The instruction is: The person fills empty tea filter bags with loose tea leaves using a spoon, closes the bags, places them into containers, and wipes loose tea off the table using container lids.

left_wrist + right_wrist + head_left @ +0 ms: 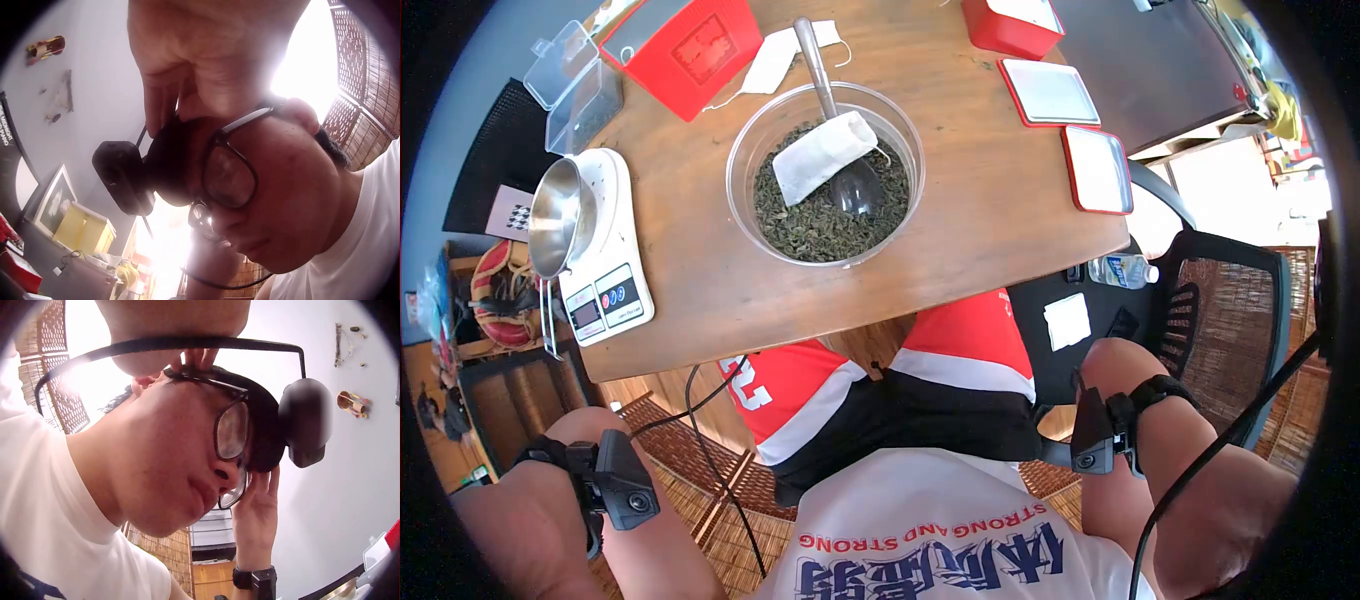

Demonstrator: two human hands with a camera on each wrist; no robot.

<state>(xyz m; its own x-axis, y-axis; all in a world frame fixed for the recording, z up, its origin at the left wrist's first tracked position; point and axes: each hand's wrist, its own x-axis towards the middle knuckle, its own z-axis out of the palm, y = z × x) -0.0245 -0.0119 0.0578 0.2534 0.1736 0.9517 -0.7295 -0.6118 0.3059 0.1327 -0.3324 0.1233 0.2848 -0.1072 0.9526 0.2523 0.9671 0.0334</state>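
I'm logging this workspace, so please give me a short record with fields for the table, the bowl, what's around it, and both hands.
Surface: wooden table
Container: clear plastic bowl
Contents: dried leaves, white pouch, metal spoon
Left of bowl: digital scale bearing a handled metal pan
Right of bowl: two red-edged white trays or lids
Hands: left hand and right hand raised at the head, near the dark headgear; grip unclear

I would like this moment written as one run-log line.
left hand: at dark headgear; right hand: at head; clear bowl: dark leaves, white pouch, spoon inside; scale: metal pan on it
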